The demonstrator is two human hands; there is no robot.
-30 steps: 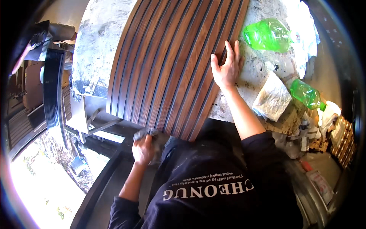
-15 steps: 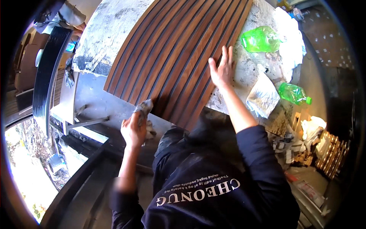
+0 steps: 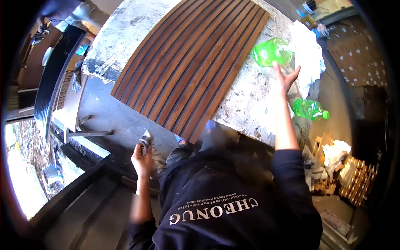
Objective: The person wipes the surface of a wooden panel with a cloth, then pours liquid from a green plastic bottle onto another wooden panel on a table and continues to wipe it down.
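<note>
A brown wood-look slatted panel lies slanted across the paint-stained work table. My left hand is closed around a crumpled grey rag, off the panel's near left corner. To the right of the panel, my right hand is raised with its fingers apart. Its fingertips come close to the lower side of a cut-open green plastic bottle; whether they touch it I cannot tell. A second green bottle with a green cap lies on its side, right of my right forearm.
White cloth hangs over the table's right edge. At the left stands a dark ribbed panel, with another person's arm beyond it. Scrap and stacked slats lie on the floor at lower right.
My right hand has left the panel and moved right to the cut green bottle. My left hand has drawn back from the panel's near edge with the grey rag.
</note>
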